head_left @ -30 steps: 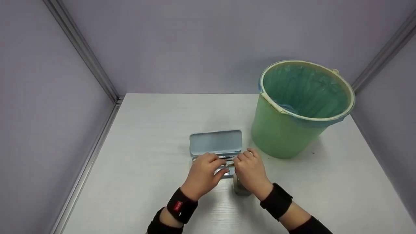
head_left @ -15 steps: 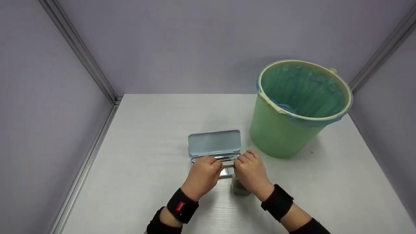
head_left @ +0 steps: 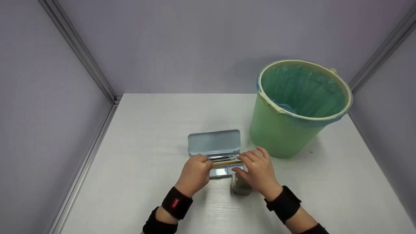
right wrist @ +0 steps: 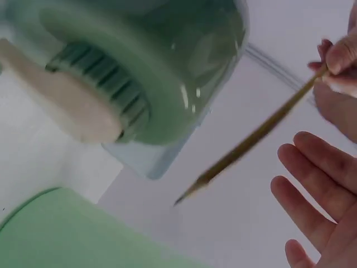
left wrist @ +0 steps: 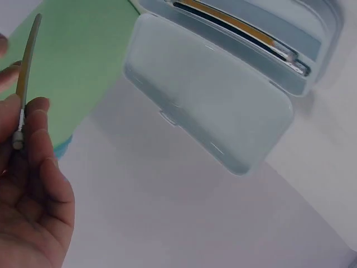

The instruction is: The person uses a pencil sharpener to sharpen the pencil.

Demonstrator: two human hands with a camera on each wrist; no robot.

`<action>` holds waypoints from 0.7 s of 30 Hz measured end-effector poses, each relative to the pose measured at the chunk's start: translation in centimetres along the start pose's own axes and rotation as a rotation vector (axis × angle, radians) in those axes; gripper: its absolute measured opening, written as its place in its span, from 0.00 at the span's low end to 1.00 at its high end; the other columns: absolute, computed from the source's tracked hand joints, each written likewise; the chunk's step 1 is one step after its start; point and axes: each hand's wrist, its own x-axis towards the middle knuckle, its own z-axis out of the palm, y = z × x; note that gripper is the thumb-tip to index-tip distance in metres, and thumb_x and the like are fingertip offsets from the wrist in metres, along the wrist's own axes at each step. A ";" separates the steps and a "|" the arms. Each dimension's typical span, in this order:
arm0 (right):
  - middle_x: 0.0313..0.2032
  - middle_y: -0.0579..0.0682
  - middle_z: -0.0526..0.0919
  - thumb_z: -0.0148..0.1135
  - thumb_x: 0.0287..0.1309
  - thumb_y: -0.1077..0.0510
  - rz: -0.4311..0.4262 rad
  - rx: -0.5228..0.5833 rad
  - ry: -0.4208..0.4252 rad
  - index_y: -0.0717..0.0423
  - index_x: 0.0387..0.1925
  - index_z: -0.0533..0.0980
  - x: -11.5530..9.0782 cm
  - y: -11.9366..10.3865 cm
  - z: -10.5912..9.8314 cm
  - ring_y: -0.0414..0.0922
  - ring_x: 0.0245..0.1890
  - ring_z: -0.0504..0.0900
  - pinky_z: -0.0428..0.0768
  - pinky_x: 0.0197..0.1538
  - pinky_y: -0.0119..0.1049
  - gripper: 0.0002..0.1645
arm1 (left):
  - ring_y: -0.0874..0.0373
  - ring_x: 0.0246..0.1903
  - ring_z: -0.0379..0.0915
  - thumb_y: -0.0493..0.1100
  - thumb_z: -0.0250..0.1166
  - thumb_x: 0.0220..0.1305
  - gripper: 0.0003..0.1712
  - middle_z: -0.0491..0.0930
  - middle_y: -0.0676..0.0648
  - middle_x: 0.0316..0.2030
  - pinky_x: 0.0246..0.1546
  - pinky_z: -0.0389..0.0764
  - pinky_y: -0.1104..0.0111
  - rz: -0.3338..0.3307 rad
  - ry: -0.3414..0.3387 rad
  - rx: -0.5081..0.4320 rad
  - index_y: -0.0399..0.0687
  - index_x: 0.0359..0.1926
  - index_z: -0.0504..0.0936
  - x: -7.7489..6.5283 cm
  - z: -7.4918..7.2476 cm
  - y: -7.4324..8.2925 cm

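Observation:
My left hand (head_left: 195, 170) pinches a yellow pencil (head_left: 227, 163) near its eraser end. The pencil's sharpened point faces right, as the right wrist view shows, where the pencil (right wrist: 251, 139) slants down to a dark tip. Beside that tip my right hand (head_left: 258, 170) is spread, fingers apart from the pencil. Behind both hands lies a light blue pencil case (head_left: 214, 143), its lid laid back; more pencils (left wrist: 240, 25) are inside. Partly under my right hand stands a translucent green object (right wrist: 184, 61) with a ridged collar and a cream end piece.
A large green bin (head_left: 279, 133) with a green plastic liner stands behind and to the right. Grey-lavender panels (head_left: 188, 45) enclose the white table (head_left: 146, 143) at the back and sides.
Both hands held the pencil half a second ago. My left hand has drawn left with it, and my right hand's fingers have opened and shifted slightly right, exposing more of the pencil.

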 end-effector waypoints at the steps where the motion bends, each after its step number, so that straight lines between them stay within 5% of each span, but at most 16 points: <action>1: 0.32 0.47 0.87 0.83 0.32 0.46 0.030 0.032 -0.016 0.52 0.33 0.83 -0.4 0.4 -0.3 0.46 0.37 0.83 0.76 0.55 0.52 0.25 | 0.58 0.23 0.73 0.32 0.72 0.48 0.09 0.76 0.51 0.21 0.28 0.75 0.68 -0.031 0.003 -0.020 0.45 0.19 0.80 -0.5 -0.2 -0.4; 4: 0.38 0.49 0.86 0.81 0.35 0.44 0.117 0.137 -0.103 0.54 0.39 0.81 -2.0 1.3 -0.9 0.48 0.42 0.83 0.74 0.55 0.52 0.29 | 0.59 0.24 0.74 0.33 0.73 0.50 0.07 0.76 0.51 0.22 0.28 0.76 0.69 -0.130 -0.019 -0.068 0.44 0.22 0.83 -2.2 -0.9 -1.7; 12: 0.53 0.56 0.80 0.81 0.35 0.40 0.244 0.255 -0.521 0.58 0.58 0.72 -5.0 0.0 -0.6 0.55 0.55 0.78 0.75 0.56 0.55 0.50 | 0.62 0.28 0.74 0.35 0.74 0.53 0.03 0.79 0.53 0.24 0.32 0.78 0.71 -0.350 -0.197 -0.145 0.45 0.29 0.87 -6.1 -2.0 -3.2; 21: 0.52 0.59 0.80 0.83 0.36 0.51 0.273 0.206 -0.605 0.61 0.58 0.70 -5.6 -1.0 1.5 0.58 0.52 0.80 0.78 0.52 0.57 0.47 | 0.64 0.30 0.73 0.37 0.73 0.54 0.02 0.79 0.55 0.25 0.33 0.77 0.71 -0.429 -0.282 -0.196 0.48 0.30 0.88 -7.2 -2.1 -3.0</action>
